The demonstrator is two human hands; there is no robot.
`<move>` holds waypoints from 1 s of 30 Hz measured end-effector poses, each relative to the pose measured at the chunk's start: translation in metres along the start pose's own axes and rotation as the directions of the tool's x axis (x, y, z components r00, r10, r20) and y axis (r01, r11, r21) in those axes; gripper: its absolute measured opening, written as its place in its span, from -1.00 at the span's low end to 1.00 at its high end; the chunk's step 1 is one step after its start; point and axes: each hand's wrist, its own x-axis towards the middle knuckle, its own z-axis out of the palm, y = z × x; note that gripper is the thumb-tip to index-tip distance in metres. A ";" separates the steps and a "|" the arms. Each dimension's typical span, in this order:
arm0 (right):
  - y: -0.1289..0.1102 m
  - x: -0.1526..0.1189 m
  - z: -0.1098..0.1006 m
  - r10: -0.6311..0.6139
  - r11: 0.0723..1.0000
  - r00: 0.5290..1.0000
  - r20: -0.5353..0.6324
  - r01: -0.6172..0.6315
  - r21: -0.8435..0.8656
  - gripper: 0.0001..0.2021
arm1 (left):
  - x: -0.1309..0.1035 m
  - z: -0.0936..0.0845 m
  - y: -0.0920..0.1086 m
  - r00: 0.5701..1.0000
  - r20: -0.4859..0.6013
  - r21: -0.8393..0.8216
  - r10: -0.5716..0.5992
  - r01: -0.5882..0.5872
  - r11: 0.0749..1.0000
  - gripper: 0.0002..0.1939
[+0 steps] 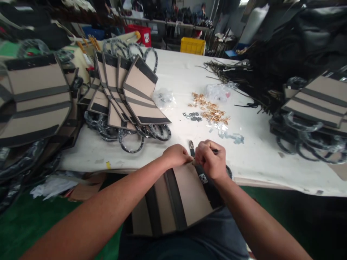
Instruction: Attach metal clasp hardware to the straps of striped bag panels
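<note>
A beige bag panel with black bands (189,189) lies across my lap and leans on the table edge. At its far edge, the fingers of my left hand (176,156) are closed on the panel's border. My right hand (211,159) is closed beside it, with the dark end of a thin tool (215,150) sticking out of the fist; the tool's tip is hidden. Between the hands, a short dark strap with a metal fitting (192,146) points away from me. A small metal plate with holes (203,178) sits on the panel's black band.
The white table (173,68) bears gold-coloured fittings (214,115), small metal plates (193,116) and clear plastic bags (164,97). Stacked bag panels with wrapped handles (142,92) lie at left, more panels (320,99) at right. Dark tasselled material (244,79) and a yellow crate (192,46) are farther back.
</note>
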 end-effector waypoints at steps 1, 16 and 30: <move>-0.001 0.000 -0.001 -0.010 1.000 1.000 0.006 0.010 0.004 -0.56 | 0.000 0.000 0.000 1.000 -0.001 0.001 0.002 -0.002 1.000 -0.67; 0.013 -0.002 -0.009 -0.006 0.996 1.000 0.017 0.007 -0.083 -0.56 | -0.060 0.032 0.009 0.850 -0.442 0.255 0.287 -0.187 0.949 -0.60; 0.008 -0.001 -0.007 0.027 0.997 1.000 -0.011 -0.028 -0.078 -0.57 | -0.116 0.099 -0.013 0.813 0.028 0.583 0.582 -0.486 0.651 0.14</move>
